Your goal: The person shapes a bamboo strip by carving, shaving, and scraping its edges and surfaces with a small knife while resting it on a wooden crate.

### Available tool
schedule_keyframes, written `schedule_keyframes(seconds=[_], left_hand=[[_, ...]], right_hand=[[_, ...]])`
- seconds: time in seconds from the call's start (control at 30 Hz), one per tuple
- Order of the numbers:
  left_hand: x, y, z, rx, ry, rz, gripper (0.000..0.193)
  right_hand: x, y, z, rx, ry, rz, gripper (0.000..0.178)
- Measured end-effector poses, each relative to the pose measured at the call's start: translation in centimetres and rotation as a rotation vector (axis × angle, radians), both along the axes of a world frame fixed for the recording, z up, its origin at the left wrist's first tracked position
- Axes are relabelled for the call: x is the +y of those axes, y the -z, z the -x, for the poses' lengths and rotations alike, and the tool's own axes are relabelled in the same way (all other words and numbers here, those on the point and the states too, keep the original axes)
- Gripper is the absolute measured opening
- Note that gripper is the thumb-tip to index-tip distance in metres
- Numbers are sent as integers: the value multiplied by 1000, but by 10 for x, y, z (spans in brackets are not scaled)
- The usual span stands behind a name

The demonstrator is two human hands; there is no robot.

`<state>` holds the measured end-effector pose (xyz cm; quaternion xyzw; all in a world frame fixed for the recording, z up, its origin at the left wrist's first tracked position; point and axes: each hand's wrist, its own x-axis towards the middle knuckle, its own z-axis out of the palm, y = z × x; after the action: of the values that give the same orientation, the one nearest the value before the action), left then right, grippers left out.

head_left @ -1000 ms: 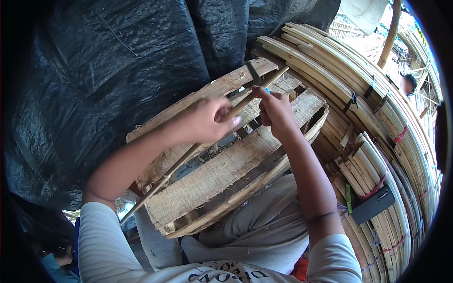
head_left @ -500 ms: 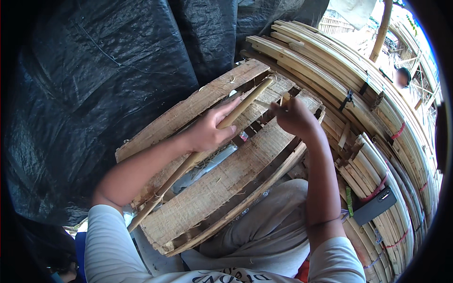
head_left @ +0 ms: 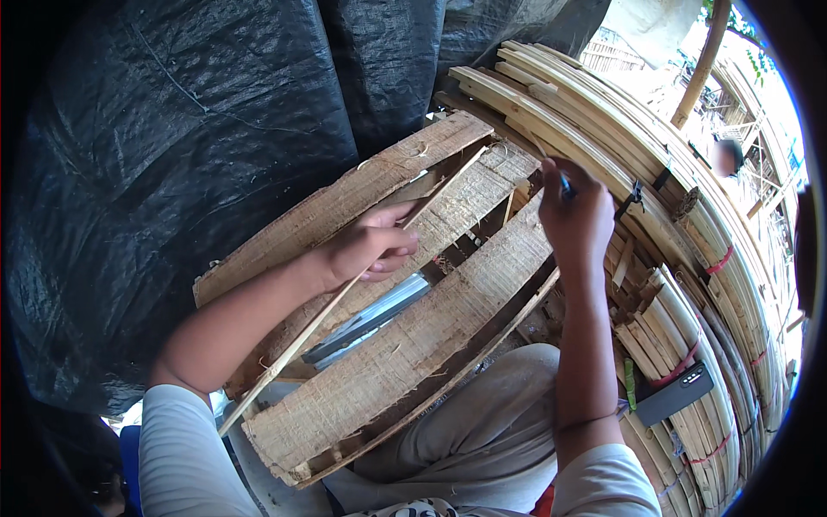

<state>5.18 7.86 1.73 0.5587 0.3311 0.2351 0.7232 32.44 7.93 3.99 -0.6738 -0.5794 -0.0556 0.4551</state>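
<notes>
A long, slim bamboo strip (head_left: 320, 323) lies slantwise over a rough slatted wooden crate (head_left: 405, 366), from the lower left to the crate's far end. My left hand (head_left: 372, 250) grips it near the middle, fingers curled round it. Beyond the crate's far right edge, my right hand (head_left: 579, 207) is closed on a small slim tool (head_left: 565, 183). Only a bit of blue and a thin pale tip of it show, so its kind is unclear. This hand is apart from the strip. Through the gaps between the slats, a grey-blue flat piece (head_left: 379, 319) shows.
Stacked bundles of wooden strips (head_left: 594, 142) curve along the right side, some tied with red bands. A dark phone (head_left: 676, 395) rests on them beside a green strip (head_left: 630, 385). Black plastic sheeting (head_left: 172, 189) hangs at the left. Another person (head_left: 728, 157) is far right.
My right hand has moved right and away from the strip. The strip has turned in my left hand and now shows a narrower side. My view has shifted slightly.
</notes>
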Motion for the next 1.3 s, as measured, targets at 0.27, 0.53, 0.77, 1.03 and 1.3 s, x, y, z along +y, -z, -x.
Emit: schedule_keyframes(seconds=[0.27,0.53,0.77,1.03,1.3], left_hand=[[-12,14,-14,16,-5,-76,51],[-22,-11,-5,47,-4,56,36],[-32,-9,-8,148,-40,-8,37],[-35,-15,-10,78,-30,84,37],[-39,-12,-17,85,-82,75,36]], right_hand=[[3,23,32,322,-698,189,31],[-4,29,52,-153,-320,-118,57],[7,35,47,-267,-272,-165,53],[22,38,39,-270,-196,-238,50],[22,39,39,-281,-309,-199,52]])
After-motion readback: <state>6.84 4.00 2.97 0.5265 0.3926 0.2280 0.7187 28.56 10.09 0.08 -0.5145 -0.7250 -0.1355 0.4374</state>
